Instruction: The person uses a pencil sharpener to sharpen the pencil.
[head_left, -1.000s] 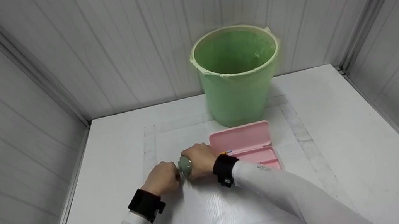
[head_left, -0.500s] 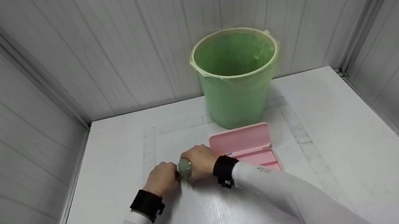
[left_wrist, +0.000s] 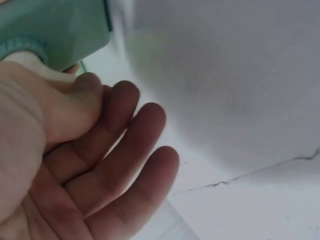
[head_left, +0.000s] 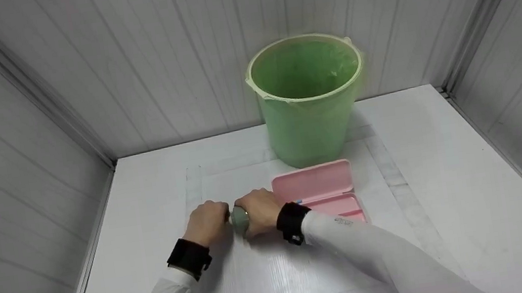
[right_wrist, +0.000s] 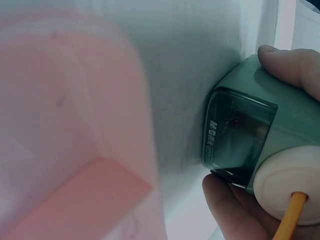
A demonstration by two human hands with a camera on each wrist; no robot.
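A green pencil sharpener (head_left: 240, 222) is held by my right hand (head_left: 261, 211), thumb on one side and fingers on the other in the right wrist view. That view shows its dark see-through shavings drawer (right_wrist: 237, 137) and a cream round front (right_wrist: 280, 175) with a yellow pencil (right_wrist: 292, 215) stuck into it. My left hand (head_left: 207, 223) is on the sharpener's other side, thumb and forefinger pinching the whitish crank handle (left_wrist: 31, 61) beside a ribbed green knob (left_wrist: 22, 45). Its other fingers are loosely bent. The pencil's blue end shows just past my right hand in the head view.
A pink pencil case (head_left: 314, 182) lies with its lid open, right of my right hand. Behind it stands a tall green bucket (head_left: 314, 128). Panelled walls (head_left: 169, 77) enclose the white table (head_left: 148, 182) at the back and sides.
My left hand has shifted slightly up and away from me at the crank. The right hand stays in place on the sharpener, and less of the pencil shows past it.
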